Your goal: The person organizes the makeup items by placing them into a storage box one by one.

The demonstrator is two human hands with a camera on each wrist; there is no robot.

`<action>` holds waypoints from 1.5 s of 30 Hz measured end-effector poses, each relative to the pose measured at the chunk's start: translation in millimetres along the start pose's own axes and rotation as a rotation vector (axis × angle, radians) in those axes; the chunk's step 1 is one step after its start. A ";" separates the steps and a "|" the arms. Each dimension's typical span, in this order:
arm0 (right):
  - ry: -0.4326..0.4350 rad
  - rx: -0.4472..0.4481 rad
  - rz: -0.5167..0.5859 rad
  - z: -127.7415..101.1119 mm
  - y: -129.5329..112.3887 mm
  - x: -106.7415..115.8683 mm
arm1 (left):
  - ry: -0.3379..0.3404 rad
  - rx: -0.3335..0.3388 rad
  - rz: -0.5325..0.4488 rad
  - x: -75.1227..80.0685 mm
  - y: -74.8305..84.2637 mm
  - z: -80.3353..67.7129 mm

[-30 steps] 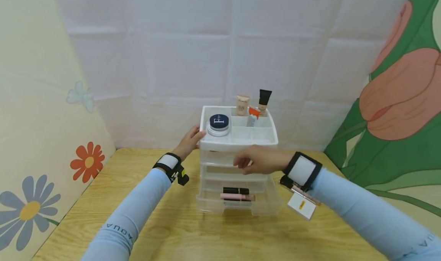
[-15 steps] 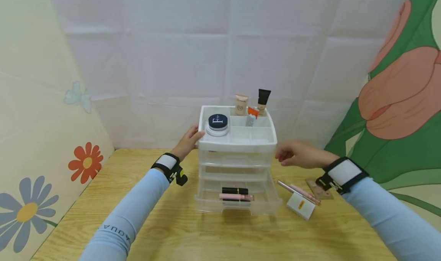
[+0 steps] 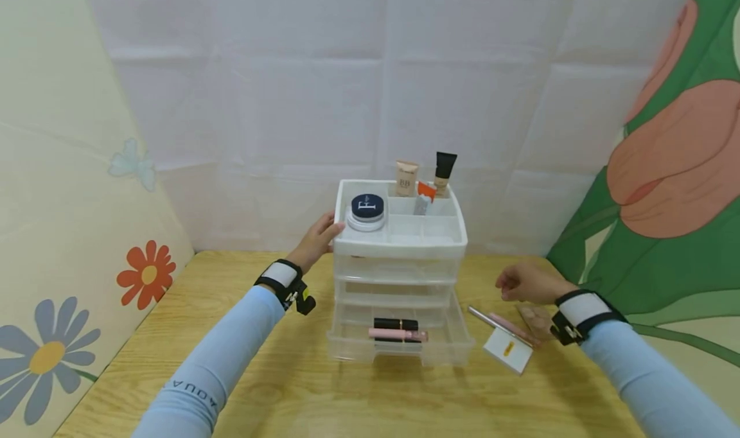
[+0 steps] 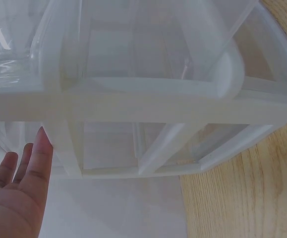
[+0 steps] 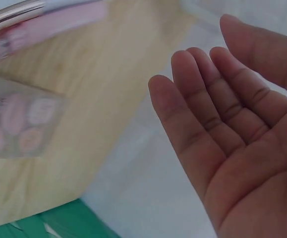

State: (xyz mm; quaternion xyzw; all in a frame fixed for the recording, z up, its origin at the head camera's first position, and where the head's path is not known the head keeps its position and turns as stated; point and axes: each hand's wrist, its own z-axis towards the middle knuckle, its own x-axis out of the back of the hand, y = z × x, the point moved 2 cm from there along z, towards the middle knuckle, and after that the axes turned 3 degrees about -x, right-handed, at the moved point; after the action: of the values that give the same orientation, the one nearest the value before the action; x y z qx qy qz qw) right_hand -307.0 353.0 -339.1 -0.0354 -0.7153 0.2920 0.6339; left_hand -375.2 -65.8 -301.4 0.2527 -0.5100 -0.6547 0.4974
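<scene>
A white plastic drawer organizer point(image 3: 399, 252) stands mid-table in the head view. Its clear bottom drawer point(image 3: 352, 353) is pulled out, with a pink tube point(image 3: 388, 333) and black tubes point(image 3: 396, 324) lying inside. My left hand point(image 3: 315, 240) rests against the organizer's upper left side, thumb at the rim; in the left wrist view its fingers point(image 4: 36, 166) are extended along the frame. To the right of the organizer, my right hand point(image 3: 528, 282) hovers with nothing in it, fingers loosely bent. Near it are a flat clear packet with round pastel discs point(image 5: 22, 119) and a pink stick point(image 5: 64, 22).
On the organizer's top tray are a dark-lidded round jar point(image 3: 367, 207), a beige BB tube point(image 3: 406, 178), a black-capped tube point(image 3: 444, 168) and an orange-capped tube point(image 3: 426, 192). A white box point(image 3: 509, 350) and a silver pen point(image 3: 481, 316) lie on the table point(image 3: 277, 386) at right.
My right hand has moved right, from the organizer's front to above the small items beside it. The left hand stays at the organizer's side, and the bottom drawer remains pulled out.
</scene>
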 end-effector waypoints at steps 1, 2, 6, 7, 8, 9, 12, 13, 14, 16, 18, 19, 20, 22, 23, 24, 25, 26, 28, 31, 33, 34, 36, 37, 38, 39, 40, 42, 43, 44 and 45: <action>-0.004 -0.009 0.006 0.2 3.9 -3.9 | -0.001 -0.002 0.002 -0.1 0.3 -0.2; -0.005 -0.036 0.002 0.3 7.4 -8.0 | 0.000 -0.001 0.001 -0.2 0.5 -0.1; 0.005 -0.118 -0.017 0.6 18.5 -25.5 | 0.000 0.001 0.005 -0.1 1.5 -1.1; 0.006 -0.128 -0.006 0.6 21.2 -29.9 | 0.001 0.003 0.006 -0.1 1.6 -1.4; 0.008 -0.156 0.011 0.4 23.7 -33.8 | 0.002 0.004 0.006 0.0 1.5 -1.5; 0.011 -0.168 0.021 0.6 26.4 -37.5 | 0.003 0.004 0.005 0.1 1.4 -1.7; 0.014 -0.207 0.025 0.9 34.5 -46.3 | 0.004 0.011 0.007 0.2 0.7 -2.6; 0.013 -0.218 0.018 1.0 36.6 -48.6 | 0.005 0.015 0.008 0.2 0.4 -3.0; 0.014 -0.228 0.006 1.2 38.7 -50.6 | 0.007 0.020 0.009 0.2 -0.1 -3.4; 0.012 -0.242 0.003 1.3 42.3 -54.4 | 0.011 0.029 0.014 0.2 -0.8 -4.3; 0.014 -0.242 0.008 1.2 44.2 -57.1 | 0.011 0.033 0.017 0.4 -1.5 -4.6; 0.019 -0.251 0.020 1.0 44.2 -58.2 | 0.014 0.033 0.018 0.5 -1.7 -4.8; 0.021 -0.260 0.038 0.7 44.2 -59.4 | 0.015 0.032 0.017 0.6 -1.9 -4.8; 0.023 -0.267 0.063 0.1 43.2 -61.0 | 0.012 0.024 0.017 1.0 -2.1 -4.5; 0.024 -0.278 0.072 -0.3 42.6 -61.9 | 0.013 0.020 0.016 1.1 -2.1 -4.2; 0.027 -0.285 0.079 -0.8 41.7 -62.6 | 0.013 0.017 0.014 1.2 -2.0 -4.0; 0.027 -0.300 0.086 -1.2 41.4 -63.8 | 0.015 0.015 0.013 1.0 -1.9 -3.6; 0.025 -0.307 0.093 -1.7 41.4 -64.9 | 0.015 0.014 0.012 0.9 -1.8 -3.2; 0.030 -0.307 0.084 -2.3 41.7 -66.4 | 0.015 0.013 0.013 0.7 -1.5 -2.3; 0.044 -0.302 0.059 -2.1 44.3 -68.4 | 0.017 0.014 0.016 0.1 -1.3 -0.9; 0.048 -0.295 0.042 -1.5 45.9 -68.7 | 0.015 0.013 0.016 -0.1 -1.1 0.0; 0.049 -0.301 0.036 -1.2 46.8 -68.9 | 0.013 0.010 0.015 -0.5 -0.9 0.3; 0.041 -0.317 0.037 -0.7 48.2 -68.9 | 0.013 0.008 0.014 -1.0 -1.0 0.6; 0.037 -0.314 0.030 -0.6 48.6 -68.7 | 0.012 0.008 0.013 -1.1 -1.0 0.7; 0.034 -0.319 0.028 -0.7 48.9 -68.8 | 0.010 0.008 0.015 -1.2 -1.1 0.8; 0.033 -0.323 0.030 -0.8 49.1 -68.7 | 0.008 0.008 0.015 -1.1 -1.3 0.8; 0.035 -0.323 0.028 -0.8 49.3 -68.9 | 0.008 0.007 0.014 -1.0 -1.5 0.9; 0.043 -0.311 0.026 -1.0 49.2 -69.4 | 0.010 0.009 0.016 -0.6 -2.3 1.1; 0.049 -0.308 0.030 -1.3 49.0 -70.0 | 0.011 0.008 0.017 -0.4 -2.5 1.1; 0.052 -0.312 0.038 -1.2 48.9 -70.6 | 0.013 0.006 0.017 -0.2 -2.5 1.1; 0.053 -0.313 0.042 -1.1 48.9 -71.1 | 0.015 0.006 0.015 0.0 -2.7 1.0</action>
State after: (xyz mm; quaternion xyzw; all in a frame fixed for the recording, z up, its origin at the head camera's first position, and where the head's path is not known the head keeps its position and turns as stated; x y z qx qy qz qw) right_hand -307.9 363.9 -424.7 -0.1565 -0.7342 0.1893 0.6330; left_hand -377.1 -65.4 -303.5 0.2554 -0.5098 -0.6476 0.5055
